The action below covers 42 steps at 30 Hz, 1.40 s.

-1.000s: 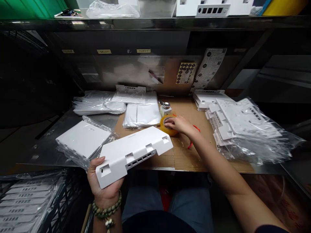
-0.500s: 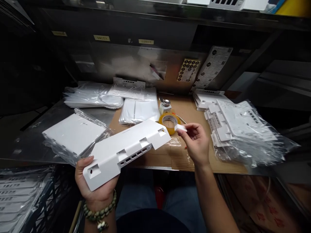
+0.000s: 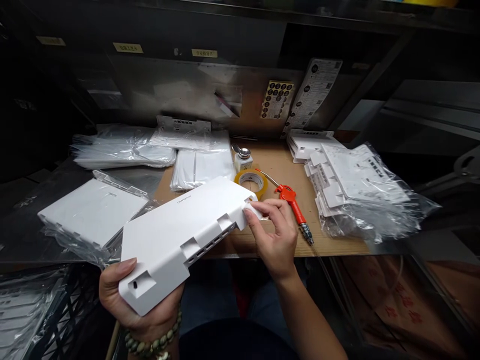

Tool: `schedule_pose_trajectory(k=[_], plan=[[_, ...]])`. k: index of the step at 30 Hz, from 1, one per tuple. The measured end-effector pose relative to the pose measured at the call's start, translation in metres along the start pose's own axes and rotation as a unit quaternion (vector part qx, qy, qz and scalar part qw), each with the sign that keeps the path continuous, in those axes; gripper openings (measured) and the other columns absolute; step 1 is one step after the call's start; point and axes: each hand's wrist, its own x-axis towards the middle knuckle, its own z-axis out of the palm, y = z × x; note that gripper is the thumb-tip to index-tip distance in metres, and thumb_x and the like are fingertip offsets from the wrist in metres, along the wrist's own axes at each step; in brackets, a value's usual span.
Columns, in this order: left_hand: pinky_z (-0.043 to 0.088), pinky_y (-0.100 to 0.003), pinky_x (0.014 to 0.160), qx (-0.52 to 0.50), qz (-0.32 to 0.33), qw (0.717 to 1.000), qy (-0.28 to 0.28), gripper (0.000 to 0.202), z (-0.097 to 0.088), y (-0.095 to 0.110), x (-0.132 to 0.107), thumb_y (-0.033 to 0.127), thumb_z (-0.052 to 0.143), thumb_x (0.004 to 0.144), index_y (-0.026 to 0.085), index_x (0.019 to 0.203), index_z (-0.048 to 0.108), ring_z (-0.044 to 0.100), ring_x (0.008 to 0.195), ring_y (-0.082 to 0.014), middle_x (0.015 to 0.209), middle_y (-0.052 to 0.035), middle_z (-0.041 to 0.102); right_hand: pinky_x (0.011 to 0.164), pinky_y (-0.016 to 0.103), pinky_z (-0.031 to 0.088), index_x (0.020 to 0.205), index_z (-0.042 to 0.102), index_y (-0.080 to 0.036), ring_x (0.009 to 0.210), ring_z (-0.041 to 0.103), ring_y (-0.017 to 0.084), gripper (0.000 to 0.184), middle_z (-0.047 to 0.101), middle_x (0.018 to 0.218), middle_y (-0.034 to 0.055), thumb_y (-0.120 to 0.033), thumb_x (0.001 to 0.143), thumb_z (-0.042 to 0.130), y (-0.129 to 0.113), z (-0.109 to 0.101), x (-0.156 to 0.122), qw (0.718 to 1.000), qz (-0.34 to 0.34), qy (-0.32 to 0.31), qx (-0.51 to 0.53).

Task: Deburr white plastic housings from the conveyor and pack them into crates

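Note:
My left hand (image 3: 140,295) grips the near left end of a white plastic housing (image 3: 176,225), its thumb on the top face. The housing is held tilted over the bench edge and bears the word HUAWEI. Square recesses and a row of port slots run along its near edge. At its right end my right hand (image 3: 277,230) pinches a small white plastic piece (image 3: 252,211) against the corner recess. The fingertips cover part of that piece, so I cannot tell how far it sits in the recess.
A roll of yellow tape (image 3: 264,187), a pump bottle (image 3: 243,159) and a red air blow gun (image 3: 292,200) lie beyond my hands. Bagged white housings (image 3: 93,210) are at left, more bagged panels (image 3: 375,185) at right. Clear bags (image 3: 204,167) are stacked behind.
My right hand has brought the small white piece from above the tape to the housing's right corner. The red blow gun, earlier mostly hidden behind that hand, now shows. The view has shifted.

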Motion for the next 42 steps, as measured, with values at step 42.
schedule_pose_trajectory(k=[42], plan=[[0.065,-0.030,0.069,-0.164,-0.050,0.982,-0.079,0.061,0.005,-0.022,-0.004,0.024,0.063,0.065,0.027,0.126,0.069,0.077,0.097,-0.0286,0.112,-0.0012,0.080,0.072,0.033,0.050,0.107,0.077,-0.021,0.078,0.059,0.016,0.021,0.063,0.087,0.0021,-0.013,0.088,0.077,-0.040,0.006,-0.026,0.991,-0.025,-0.107,0.080]])
